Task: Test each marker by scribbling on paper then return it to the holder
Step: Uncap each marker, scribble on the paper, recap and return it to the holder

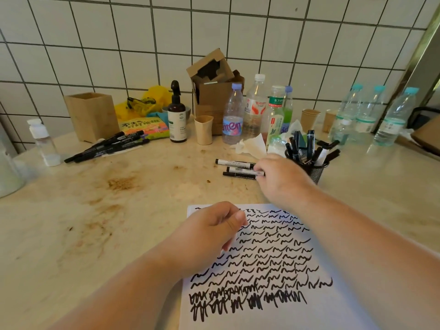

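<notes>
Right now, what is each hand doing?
Left hand: fingers curled, resting on the paper, holding nothing visible.
Right hand: fingers on a marker.

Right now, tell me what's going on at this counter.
A person is testing markers. The right hand reaches to three markers lying on the counter beside the mesh holder, its fingers on their ends; whether it grips one is unclear. The left hand rests with curled fingers on the upper left of the paper, which is nearly covered in black scribbles. More markers stand in the holder, and another pile of markers lies at the far left.
</notes>
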